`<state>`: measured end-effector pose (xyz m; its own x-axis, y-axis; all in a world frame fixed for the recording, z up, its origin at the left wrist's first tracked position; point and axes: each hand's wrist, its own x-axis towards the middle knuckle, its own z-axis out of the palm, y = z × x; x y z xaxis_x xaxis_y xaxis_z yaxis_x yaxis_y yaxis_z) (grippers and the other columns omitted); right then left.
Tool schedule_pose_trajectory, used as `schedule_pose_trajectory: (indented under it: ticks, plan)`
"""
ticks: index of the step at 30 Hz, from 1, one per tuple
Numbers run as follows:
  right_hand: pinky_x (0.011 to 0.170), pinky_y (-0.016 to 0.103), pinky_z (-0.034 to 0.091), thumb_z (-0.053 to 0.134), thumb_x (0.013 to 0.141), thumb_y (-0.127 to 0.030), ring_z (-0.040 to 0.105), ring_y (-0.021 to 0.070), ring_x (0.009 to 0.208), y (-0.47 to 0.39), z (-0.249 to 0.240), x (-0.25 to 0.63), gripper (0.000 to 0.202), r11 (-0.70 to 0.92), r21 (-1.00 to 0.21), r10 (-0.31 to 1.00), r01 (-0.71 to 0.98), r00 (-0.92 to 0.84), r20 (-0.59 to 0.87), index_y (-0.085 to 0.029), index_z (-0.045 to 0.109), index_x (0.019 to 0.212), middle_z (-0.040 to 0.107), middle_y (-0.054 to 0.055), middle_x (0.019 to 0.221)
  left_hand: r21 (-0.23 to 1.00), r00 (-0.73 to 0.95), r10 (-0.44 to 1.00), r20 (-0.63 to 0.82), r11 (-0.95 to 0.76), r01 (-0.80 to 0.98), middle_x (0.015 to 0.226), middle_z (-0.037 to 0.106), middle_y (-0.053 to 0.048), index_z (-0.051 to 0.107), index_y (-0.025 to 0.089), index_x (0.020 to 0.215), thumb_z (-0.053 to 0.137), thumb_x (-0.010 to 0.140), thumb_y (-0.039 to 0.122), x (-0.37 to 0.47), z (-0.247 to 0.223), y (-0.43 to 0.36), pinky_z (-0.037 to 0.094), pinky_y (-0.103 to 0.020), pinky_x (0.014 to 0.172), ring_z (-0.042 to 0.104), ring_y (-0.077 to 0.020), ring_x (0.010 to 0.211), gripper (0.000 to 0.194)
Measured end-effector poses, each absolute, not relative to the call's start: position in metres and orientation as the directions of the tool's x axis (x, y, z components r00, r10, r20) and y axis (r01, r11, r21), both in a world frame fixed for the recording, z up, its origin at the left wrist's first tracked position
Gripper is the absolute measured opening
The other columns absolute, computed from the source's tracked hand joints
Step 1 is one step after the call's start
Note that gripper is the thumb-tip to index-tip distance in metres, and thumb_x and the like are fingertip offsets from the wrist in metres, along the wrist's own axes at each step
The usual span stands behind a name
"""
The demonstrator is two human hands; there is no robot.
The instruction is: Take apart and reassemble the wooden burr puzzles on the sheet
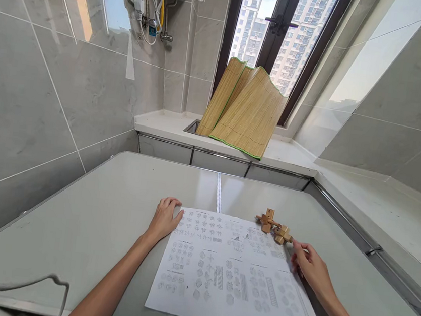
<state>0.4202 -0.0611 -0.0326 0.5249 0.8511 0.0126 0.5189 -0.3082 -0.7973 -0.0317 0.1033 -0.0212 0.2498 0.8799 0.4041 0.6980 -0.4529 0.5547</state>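
Note:
A large white sheet (234, 282) printed with small diagrams and lines of text lies flat on the pale table. My left hand (165, 218) rests at its upper left corner, fingers loosely bent and the thumb along the paper's edge. Two wooden burr puzzles, made of interlocked notched sticks, sit close together at the sheet's upper right. The farther wooden puzzle (267, 220) shows a dark mark on its upright stick. At the nearer wooden puzzle (281, 234), my right hand (308, 265) has its thumb and forefinger closed on the right end. Its other fingers are curled under.
The table (109, 248) has a seam down its middle. A grey cable (9, 285) crosses its lower left corner. Beyond the far edge, a folded bamboo mat (253, 112) leans before the window on a white ledge (161, 119). Tiled walls stand on both sides.

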Motion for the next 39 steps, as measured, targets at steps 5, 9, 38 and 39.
schedule_pose_trajectory:
  ticks: [5, 9, 38, 39]
  plan:
    - [0.059, 0.033, 0.046, 0.035, 0.092, -0.074, 0.063, 0.0216, 0.051, -0.054, -0.038, 0.416, 0.059, -0.316, -0.784, 0.856, 0.534, 0.517, 0.006, -0.023, 0.061, 0.078, 0.071, 0.003, 0.060, 0.551, 0.257, 0.886, 0.386, -0.445, 0.706, 0.120, 0.063, -0.009, 0.065, 0.022, 0.108, 0.053, 0.095, 0.035, -0.032, -0.022, 0.103, 0.043, -0.049, 0.106, 0.051, -0.0302, 0.121, 0.022]
    - [0.060, 0.034, 0.044, 0.027, 0.095, -0.073, 0.063, 0.0236, 0.054, -0.056, -0.045, 0.412, 0.061, -0.366, -0.726, 0.825, 0.583, 0.564, 0.037, -0.025, 0.058, 0.072, 0.070, 0.004, 0.059, 0.548, 0.261, 0.890, 0.375, -0.439, 0.712, 0.121, 0.063, -0.009, 0.065, 0.022, 0.108, 0.052, 0.095, 0.036, -0.031, -0.020, 0.101, 0.044, -0.048, 0.105, 0.051, -0.0304, 0.121, 0.023]
    - [0.050, 0.029, 0.038, 0.052, 0.090, -0.072, 0.050, 0.0164, 0.044, -0.078, -0.006, 0.355, 0.051, -0.162, -0.970, 0.963, 0.179, 0.242, -0.116, -0.024, 0.051, 0.072, 0.056, -0.004, 0.050, 0.569, 0.288, 0.825, 0.486, -0.548, 0.613, 0.109, 0.069, -0.007, 0.068, 0.023, 0.100, 0.049, 0.097, 0.031, -0.012, 0.005, 0.078, 0.046, -0.046, 0.102, 0.058, -0.0281, 0.110, 0.020]
    - [0.048, 0.029, 0.037, 0.053, 0.090, -0.072, 0.048, 0.0162, 0.043, -0.074, -0.004, 0.343, 0.052, -0.130, -0.982, 0.975, 0.135, 0.198, -0.102, -0.024, 0.051, 0.071, 0.056, -0.003, 0.049, 0.619, 0.291, 0.831, 0.474, -0.549, 0.561, 0.110, 0.069, -0.007, 0.068, 0.024, 0.101, 0.050, 0.097, 0.033, -0.007, 0.007, 0.074, 0.047, -0.044, 0.102, 0.059, -0.0272, 0.110, 0.021]
